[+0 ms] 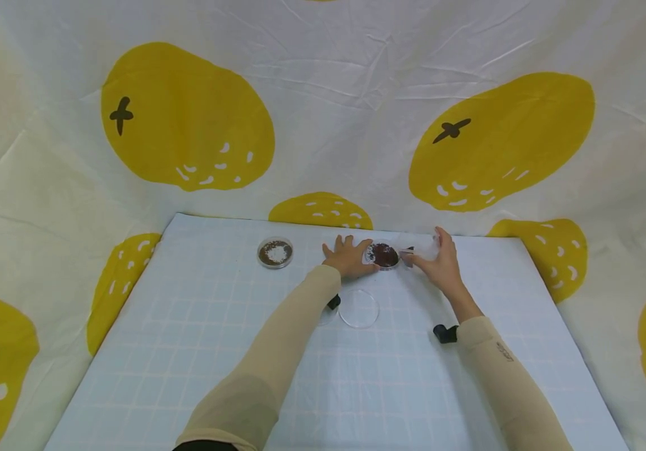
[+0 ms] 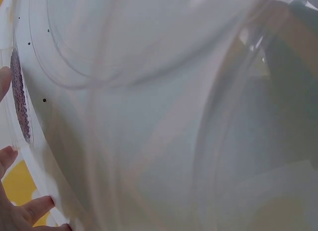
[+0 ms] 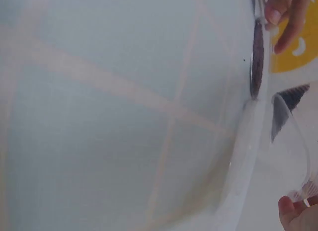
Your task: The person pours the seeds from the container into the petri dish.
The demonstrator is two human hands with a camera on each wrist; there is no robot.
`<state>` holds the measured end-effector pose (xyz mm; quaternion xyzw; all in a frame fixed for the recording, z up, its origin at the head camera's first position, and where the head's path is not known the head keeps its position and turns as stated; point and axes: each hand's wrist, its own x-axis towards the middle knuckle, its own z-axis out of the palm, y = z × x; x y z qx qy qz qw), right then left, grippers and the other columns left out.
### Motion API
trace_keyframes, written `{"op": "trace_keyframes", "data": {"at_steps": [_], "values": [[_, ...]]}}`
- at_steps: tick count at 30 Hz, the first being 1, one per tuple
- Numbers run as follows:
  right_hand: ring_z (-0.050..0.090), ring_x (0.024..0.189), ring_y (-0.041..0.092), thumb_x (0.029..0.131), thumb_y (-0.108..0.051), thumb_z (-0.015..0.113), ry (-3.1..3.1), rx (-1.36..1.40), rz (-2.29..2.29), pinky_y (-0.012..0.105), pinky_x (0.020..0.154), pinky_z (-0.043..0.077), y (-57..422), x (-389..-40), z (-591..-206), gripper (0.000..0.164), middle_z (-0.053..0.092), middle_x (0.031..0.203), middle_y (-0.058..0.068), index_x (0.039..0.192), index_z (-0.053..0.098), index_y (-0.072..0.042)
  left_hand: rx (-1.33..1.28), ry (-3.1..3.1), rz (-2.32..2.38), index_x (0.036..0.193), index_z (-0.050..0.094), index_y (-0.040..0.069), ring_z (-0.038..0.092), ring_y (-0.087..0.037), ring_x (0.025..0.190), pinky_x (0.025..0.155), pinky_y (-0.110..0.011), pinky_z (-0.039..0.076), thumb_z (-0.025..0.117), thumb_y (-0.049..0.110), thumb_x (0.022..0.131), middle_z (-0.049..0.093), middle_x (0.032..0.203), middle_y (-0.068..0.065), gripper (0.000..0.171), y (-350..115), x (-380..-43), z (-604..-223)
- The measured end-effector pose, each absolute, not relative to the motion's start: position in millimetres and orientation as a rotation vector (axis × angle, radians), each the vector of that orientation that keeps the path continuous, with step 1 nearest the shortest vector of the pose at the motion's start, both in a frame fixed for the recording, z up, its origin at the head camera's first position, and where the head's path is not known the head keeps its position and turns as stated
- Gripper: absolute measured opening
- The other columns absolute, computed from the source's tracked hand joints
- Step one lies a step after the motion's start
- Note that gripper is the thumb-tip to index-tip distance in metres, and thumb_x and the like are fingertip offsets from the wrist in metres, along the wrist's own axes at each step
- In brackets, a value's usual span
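My left hand holds a clear petri dish by its left side, thumb and forefinger at opposite edges, other fingers spread. Dark brown grains cover most of the dish, with some white at its left; the left wrist view shows these grains edge-on. Just right of the dish, my right hand grips a clear plastic container between thumb and fingers. It is tilted toward the dish, with dark grains gathered at its lower end. In the right wrist view the dish lies close beside that end.
Another petri dish with brown grains and a white patch stands to the left. A clear round lid lies nearer me, and a second clear rim shows beside my left sleeve. A fruit-print cloth rises behind the table.
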<state>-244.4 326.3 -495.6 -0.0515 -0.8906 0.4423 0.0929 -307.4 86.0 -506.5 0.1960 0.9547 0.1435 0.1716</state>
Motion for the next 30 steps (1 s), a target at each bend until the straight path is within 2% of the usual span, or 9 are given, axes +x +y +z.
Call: {"op": "trace_keyframes", "data": {"at_steps": [7,16,22,26,30], "values": [[0.021,0.146,0.041,0.084,-0.039,0.083,-2.59,-0.267,1.604,0.058,0.114,0.023,331,-236,-495,0.109,0.023,0.16,0.022,0.159,0.009,-0.014,0.552,2.703,0.404,0.158,0.023,0.042,0.008,-0.043,0.149,0.108,-0.075,0.009,0.054,0.07,0.091,0.019,0.163,-0.014,0.079,86,-309,-508],[0.018,0.149,0.033,0.086,-0.03,0.082,-2.549,-0.209,1.785,0.054,0.117,0.017,334,-224,-494,0.105,0.024,0.161,0.016,0.158,0.008,-0.017,0.548,2.707,0.399,0.158,0.021,0.044,0.006,-0.043,0.149,0.108,-0.075,0.007,0.052,0.073,0.09,0.017,0.164,-0.014,0.08,87,-312,-515],[0.021,0.149,0.029,0.09,-0.023,0.079,-2.577,-0.105,1.86,0.054,0.112,0.028,339,-215,-496,0.097,0.023,0.163,0.011,0.156,0.008,-0.02,0.541,2.706,0.401,0.158,0.022,0.044,0.006,-0.043,0.149,0.108,-0.076,0.006,0.052,0.074,0.089,0.017,0.163,-0.014,0.081,89,-313,-517],[0.024,0.148,0.029,0.091,-0.02,0.077,-2.52,-0.044,1.972,0.047,0.111,0.033,341,-208,-497,0.093,0.025,0.162,0.011,0.155,0.01,-0.02,0.547,2.704,0.406,0.158,0.021,0.044,0.006,-0.043,0.149,0.107,-0.076,0.006,0.052,0.075,0.089,0.017,0.164,-0.014,0.082,88,-313,-518],[0.023,0.148,0.032,0.093,-0.01,0.073,-2.385,0.027,2.137,0.031,0.108,0.038,343,-202,-498,0.089,0.024,0.161,0.016,0.155,0.011,-0.015,0.548,2.701,0.415,0.158,0.022,0.043,0.006,-0.044,0.149,0.107,-0.076,0.006,0.053,0.073,0.089,0.017,0.163,-0.014,0.081,88,-313,-516]]}}
